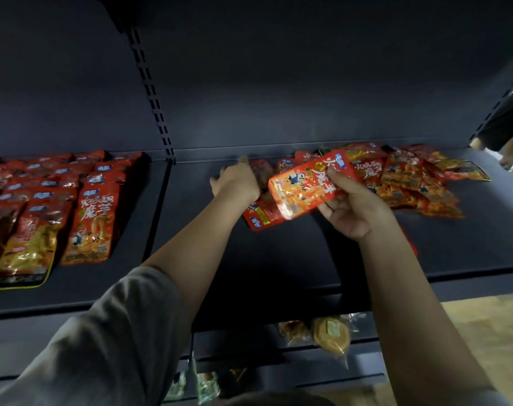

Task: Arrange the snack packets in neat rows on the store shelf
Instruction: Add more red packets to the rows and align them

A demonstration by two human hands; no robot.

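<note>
While neat rows of packets [44, 200] already lie left of the shelf upright [161, 121], a loose heap [410, 180] right of it awaits sorting, the right hand [354, 206] pinching one red packet [305, 186], the left hand [234, 180] reaching there, fingers loosely spread.
</note>
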